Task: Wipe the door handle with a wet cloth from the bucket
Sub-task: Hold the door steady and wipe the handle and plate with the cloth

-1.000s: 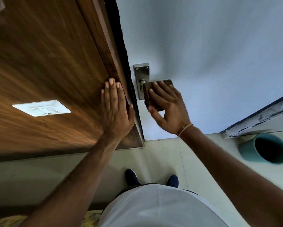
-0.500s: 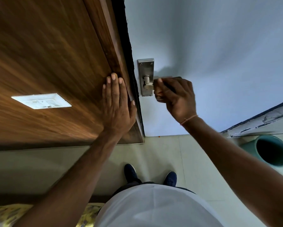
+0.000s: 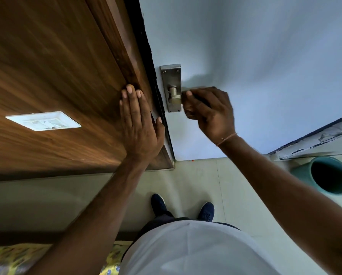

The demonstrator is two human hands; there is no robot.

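Against the pale blue door, the right hand [image 3: 209,112] curls tight around the dark cloth [image 3: 200,99] and silver metal lever handle [image 3: 175,96], whose long axis runs rightward from its backplate [image 3: 171,76]; the left hand [image 3: 139,124] lies flat on the wooden frame [image 3: 114,56].

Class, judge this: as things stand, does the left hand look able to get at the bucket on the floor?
Probably not: the left hand lies flat on the wooden panel, and the bucket stands far right on the floor.

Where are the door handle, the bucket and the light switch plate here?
door handle [image 3: 174,96]: head view, its metal neck by the backplate.
bucket [image 3: 302,173]: head view, teal outer wall.
light switch plate [image 3: 43,120]: head view, middle of its face.
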